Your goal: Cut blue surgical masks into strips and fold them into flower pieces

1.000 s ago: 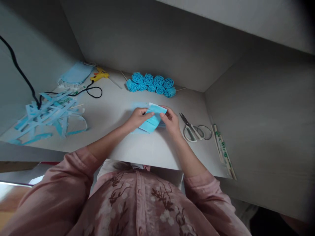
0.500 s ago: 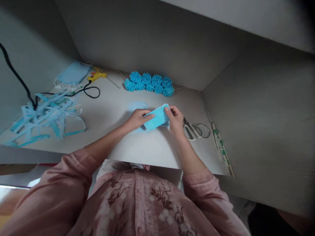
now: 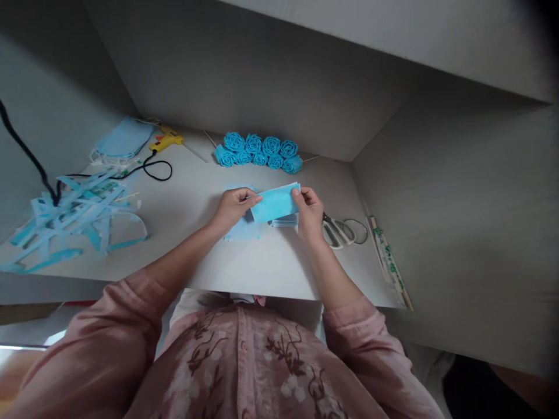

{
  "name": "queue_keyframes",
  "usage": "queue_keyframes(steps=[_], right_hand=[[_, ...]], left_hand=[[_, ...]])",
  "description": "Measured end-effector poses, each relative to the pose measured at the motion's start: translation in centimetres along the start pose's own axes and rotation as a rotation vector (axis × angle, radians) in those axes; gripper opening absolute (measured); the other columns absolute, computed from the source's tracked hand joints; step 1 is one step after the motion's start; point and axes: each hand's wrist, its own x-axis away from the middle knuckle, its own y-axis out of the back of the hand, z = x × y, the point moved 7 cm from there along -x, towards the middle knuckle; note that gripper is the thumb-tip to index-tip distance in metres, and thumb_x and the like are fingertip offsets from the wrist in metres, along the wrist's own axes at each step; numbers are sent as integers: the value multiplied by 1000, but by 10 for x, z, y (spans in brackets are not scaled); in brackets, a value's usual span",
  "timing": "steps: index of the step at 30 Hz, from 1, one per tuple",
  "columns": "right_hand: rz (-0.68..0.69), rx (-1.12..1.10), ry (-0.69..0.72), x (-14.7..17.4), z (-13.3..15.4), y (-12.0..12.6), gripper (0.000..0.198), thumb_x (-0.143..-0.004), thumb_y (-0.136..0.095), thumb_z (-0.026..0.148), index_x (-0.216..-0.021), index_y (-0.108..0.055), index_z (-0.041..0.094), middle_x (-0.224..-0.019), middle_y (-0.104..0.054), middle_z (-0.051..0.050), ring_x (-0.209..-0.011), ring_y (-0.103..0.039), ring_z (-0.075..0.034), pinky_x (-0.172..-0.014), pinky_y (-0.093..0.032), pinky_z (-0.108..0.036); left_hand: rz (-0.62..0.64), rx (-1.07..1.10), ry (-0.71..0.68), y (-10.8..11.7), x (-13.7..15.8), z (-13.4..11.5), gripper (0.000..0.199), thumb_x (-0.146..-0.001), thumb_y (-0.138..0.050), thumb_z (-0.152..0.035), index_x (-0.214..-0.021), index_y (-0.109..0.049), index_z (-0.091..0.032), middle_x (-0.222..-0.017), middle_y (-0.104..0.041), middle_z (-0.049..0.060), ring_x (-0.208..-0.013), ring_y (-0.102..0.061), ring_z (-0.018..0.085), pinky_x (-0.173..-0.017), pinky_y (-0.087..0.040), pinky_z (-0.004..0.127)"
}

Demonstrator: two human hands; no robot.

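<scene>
Between both hands a folded piece of light-blue mask fabric (image 3: 276,203) is held just above the table. My left hand (image 3: 233,206) pinches its left edge between thumb and fingers. At the upper right corner my right hand (image 3: 308,212) grips it, thumb on the front face. Under it on the table lies a pale blue sheet (image 3: 241,230), partly covered by the left hand and the fabric. A small stack of folded blue pieces (image 3: 283,222) shows beneath the held fabric. Scissors (image 3: 338,231) with pale handles lie right beside my right hand.
Several blue fabric roses (image 3: 262,150) lie in two rows at the back. A yellow glue gun (image 3: 166,139) with black cord, blue masks (image 3: 124,138) and a heap of cut strips (image 3: 82,215) are left. Wrapped sticks (image 3: 391,262) lie along the right wall.
My left hand has shifted left to the fabric's edge, so more of the fabric shows between the hands. The view has turned slightly; the right hand keeps its corner grip.
</scene>
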Motion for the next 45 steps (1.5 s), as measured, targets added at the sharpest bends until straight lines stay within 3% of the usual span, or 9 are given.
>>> queue_keyframes(steps=[8, 15, 20, 24, 28, 31, 38, 45], right_hand=[[-15, -44, 4, -1, 1, 2, 30, -73, -73, 47, -74, -62, 19, -66, -50, 3, -63, -42, -10, -59, -34, -23], [-31, 18, 20, -3, 3, 5, 31, -73, -71, 49, -75, -61, 20, -65, -50, 4, -62, -43, -10, -58, -36, -23], [84, 96, 64, 2, 8, -4, 29, -73, -73, 48, -73, -63, 21, -63, -51, 5, -60, -43, -10, -56, -36, -23], [225, 165, 117, 16, 18, -21, 25, -77, -71, 44, -73, -63, 20, -65, -55, 4, -60, -45, -10, -58, -39, -24], [303, 223, 140, 26, 25, -32, 22, -78, -70, 40, -72, -63, 19, -65, -57, 3, -61, -46, -10, -60, -40, -25], [273, 231, 139, 24, 24, -28, 23, -78, -70, 41, -72, -63, 19, -65, -56, 3, -60, -46, -10, -60, -40, -25], [-53, 76, 113, -3, 17, 12, 32, -74, -71, 51, -75, -62, 21, -64, -49, 4, -61, -41, -10, -55, -34, -22], [-54, 8, 95, -4, 10, 9, 30, -77, -69, 49, -76, -60, 21, -67, -47, 4, -65, -40, -11, -60, -34, -23]], left_hand=[[18, 31, -6, -2, 0, 0, 27, -64, -77, -41, -67, -64, -16, -54, -51, -4, -53, -43, 9, -54, -36, 24], [107, -27, 1, -7, -1, 3, 31, -67, -73, -44, -71, -62, -15, -62, -56, -3, -56, -47, 9, -55, -37, 23], [173, -107, -101, -12, 2, -9, 36, -74, -66, -45, -94, -65, -15, -92, -70, 5, -84, -62, 16, -77, -47, 27], [185, -222, -196, -16, 7, -17, 38, -75, -65, -43, -101, -68, -16, -107, -71, 8, -101, -63, 20, -90, -46, 30], [201, -319, -186, -19, 9, -13, 28, -74, -65, -41, -84, -68, -16, -83, -69, 2, -80, -60, 16, -73, -45, 25], [234, -332, -133, -20, 9, -7, 27, -76, -62, -42, -73, -64, -15, -66, -59, -2, -64, -52, 12, -59, -39, 23], [151, -134, -69, -11, 2, 1, 29, -72, -69, -43, -72, -62, -15, -66, -56, -2, -62, -49, 10, -58, -38, 23], [44, 142, 31, -3, -3, 5, 37, -61, -78, -45, -74, -62, -15, -61, -53, -4, -53, -50, 9, -52, -42, 24]])
